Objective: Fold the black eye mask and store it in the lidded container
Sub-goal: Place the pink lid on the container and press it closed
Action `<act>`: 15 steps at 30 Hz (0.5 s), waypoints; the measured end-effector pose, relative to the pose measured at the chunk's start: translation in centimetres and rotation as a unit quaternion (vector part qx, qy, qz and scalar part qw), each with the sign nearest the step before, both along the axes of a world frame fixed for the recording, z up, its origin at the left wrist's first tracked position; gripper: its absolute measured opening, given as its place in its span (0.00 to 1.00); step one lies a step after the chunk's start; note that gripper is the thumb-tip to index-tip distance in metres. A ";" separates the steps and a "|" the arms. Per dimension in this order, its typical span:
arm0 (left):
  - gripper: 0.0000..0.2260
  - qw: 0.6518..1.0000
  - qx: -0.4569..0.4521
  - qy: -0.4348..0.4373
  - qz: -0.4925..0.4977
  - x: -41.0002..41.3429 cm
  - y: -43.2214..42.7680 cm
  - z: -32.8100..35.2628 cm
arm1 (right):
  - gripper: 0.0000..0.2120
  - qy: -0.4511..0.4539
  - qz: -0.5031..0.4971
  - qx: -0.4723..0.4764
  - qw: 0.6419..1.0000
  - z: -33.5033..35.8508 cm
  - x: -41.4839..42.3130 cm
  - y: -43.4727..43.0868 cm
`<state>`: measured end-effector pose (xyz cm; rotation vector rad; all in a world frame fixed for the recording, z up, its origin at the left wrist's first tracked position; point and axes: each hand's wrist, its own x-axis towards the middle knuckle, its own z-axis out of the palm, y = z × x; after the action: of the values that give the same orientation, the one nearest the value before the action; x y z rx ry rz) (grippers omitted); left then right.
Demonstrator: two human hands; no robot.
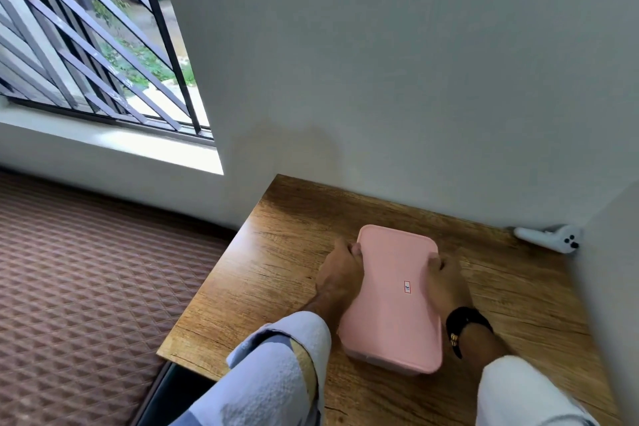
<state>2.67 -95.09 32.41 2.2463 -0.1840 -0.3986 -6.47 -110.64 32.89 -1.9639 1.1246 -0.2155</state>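
A rectangular container with a pink lid (394, 294) lies on the wooden table (276, 252); the lid sits flat on top and bears a small red-framed label. My left hand (340, 273) grips the container's left side, fingers curled over the lid's edge. My right hand (446, 282) grips the right side in the same way; a black band is on that wrist. No black eye mask is in sight; the container's inside is hidden by the lid.
The table stands in a corner, with walls behind and to the right. A small white object (546, 239) with dark dots lies at the back right corner. Left of the table lies a brown quilted mattress (86, 287), under a barred window (86, 38).
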 end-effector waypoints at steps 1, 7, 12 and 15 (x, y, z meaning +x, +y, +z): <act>0.15 1.000 0.000 0.003 0.003 0.0 0.0 0.0 | 0.22 0.018 0.002 -0.012 1.000 -0.4 -1.3 0.9; 0.16 0.999 0.012 -0.001 -0.036 -0.6 0.4 1.1 | 0.17 0.073 -0.052 -0.093 0.992 -1.6 -5.9 5.2; 0.19 0.993 0.079 -0.049 -0.079 -3.2 2.7 0.5 | 0.15 0.069 -0.038 -0.101 0.992 -1.2 -5.7 5.3; 0.20 0.995 0.065 -0.050 -0.050 -5.0 3.2 0.4 | 0.16 0.063 -0.033 -0.087 0.994 -0.8 -5.5 5.5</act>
<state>-2.28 -91.86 32.85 2.3937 -0.3336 -0.3594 -11.98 -105.16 32.12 -2.1212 1.2905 -0.2336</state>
